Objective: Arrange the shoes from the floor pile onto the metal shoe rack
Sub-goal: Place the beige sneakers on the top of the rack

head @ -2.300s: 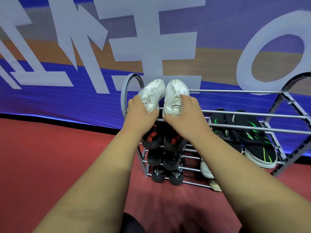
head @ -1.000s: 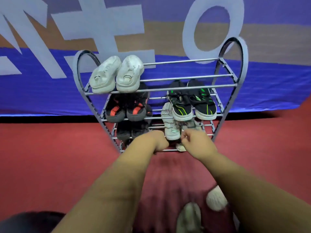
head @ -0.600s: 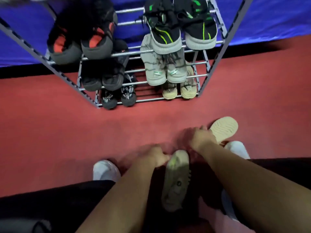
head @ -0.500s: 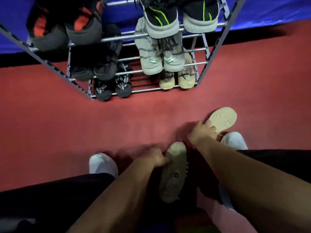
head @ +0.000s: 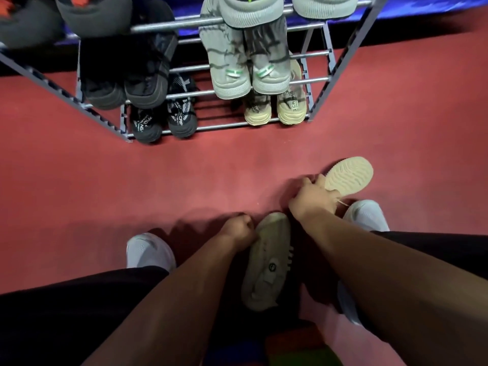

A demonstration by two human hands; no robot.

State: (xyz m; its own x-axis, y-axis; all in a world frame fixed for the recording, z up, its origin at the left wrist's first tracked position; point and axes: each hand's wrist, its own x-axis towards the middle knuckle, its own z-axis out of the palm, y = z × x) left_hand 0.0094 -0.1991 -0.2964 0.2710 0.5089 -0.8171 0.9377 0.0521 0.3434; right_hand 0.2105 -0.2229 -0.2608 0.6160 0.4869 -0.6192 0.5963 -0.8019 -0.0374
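The left hand (head: 239, 229) has its fingers curled tight on the rim of the cream shoe (head: 266, 262), which lies laces-up on the red floor (head: 132, 180). The right hand (head: 313, 199) has its fingers clamped on the second shoe (head: 348, 175), ribbed sole upward. Well beyond both stands the metal shoe rack (head: 224, 126).

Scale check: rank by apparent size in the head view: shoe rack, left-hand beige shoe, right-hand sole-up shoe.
shoe rack
beige shoe
sole-up shoe, unsure: right hand covers part, and it lies farther

Left grip (head: 239, 229) curled on beige shoe (head: 266, 262), right grip (head: 313, 199) holding sole-up shoe (head: 348, 175), filled rack (head: 224, 126) beyond
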